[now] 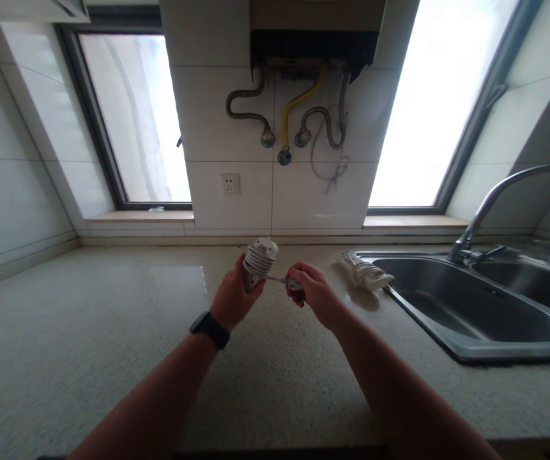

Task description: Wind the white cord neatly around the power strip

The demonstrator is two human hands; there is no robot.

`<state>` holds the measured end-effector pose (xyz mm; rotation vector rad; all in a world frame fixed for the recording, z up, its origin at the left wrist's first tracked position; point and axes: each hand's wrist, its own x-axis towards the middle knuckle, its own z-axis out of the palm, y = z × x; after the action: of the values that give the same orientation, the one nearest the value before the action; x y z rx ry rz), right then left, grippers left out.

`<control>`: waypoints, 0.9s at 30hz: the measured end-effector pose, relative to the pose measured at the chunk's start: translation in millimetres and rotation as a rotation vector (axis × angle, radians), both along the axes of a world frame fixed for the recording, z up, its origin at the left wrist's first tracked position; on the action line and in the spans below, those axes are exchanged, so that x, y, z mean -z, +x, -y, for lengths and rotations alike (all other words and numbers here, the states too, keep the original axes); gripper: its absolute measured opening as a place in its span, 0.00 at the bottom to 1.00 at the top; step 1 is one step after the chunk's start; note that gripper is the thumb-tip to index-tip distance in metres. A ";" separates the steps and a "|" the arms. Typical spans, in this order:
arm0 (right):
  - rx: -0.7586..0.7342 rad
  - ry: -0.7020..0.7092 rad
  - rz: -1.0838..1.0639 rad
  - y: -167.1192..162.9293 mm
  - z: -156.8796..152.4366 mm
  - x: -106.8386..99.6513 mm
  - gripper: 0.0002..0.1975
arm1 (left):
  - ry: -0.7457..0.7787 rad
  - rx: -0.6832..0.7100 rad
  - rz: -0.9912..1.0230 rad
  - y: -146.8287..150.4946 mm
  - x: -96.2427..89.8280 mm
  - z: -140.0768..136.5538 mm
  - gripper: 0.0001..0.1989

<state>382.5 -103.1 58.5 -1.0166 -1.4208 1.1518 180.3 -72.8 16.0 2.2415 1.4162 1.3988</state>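
My left hand (237, 292) grips a white power strip (261, 254) and holds it above the countertop, tilted. Several turns of its white cord (257, 263) are wrapped around the strip's body. A short stretch of cord runs from the strip across to my right hand (310, 287). There my fingers are closed on the plug (294, 284) at the cord's end, partly hidden by them. Off to the right, a second white power strip (365, 271), also wound with its cord, lies on the counter against the sink's edge.
The speckled stone countertop (112, 358) spans the view. At right sits a steel double sink (466, 306) with a tall faucet (490, 198). A wall socket (230, 184) is on the tiles. Above, hoses (246, 105) hang below a water heater (315, 38) between two windows.
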 end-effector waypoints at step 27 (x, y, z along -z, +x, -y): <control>-0.246 0.387 0.639 -26.5 21.9 24.3 0.06 | -0.540 0.186 1.084 -1.4 1.0 -12.3 0.31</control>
<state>356.0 -125.0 34.2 -0.9865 -2.2249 0.6847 178.9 -60.5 14.9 0.9464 0.9600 1.5163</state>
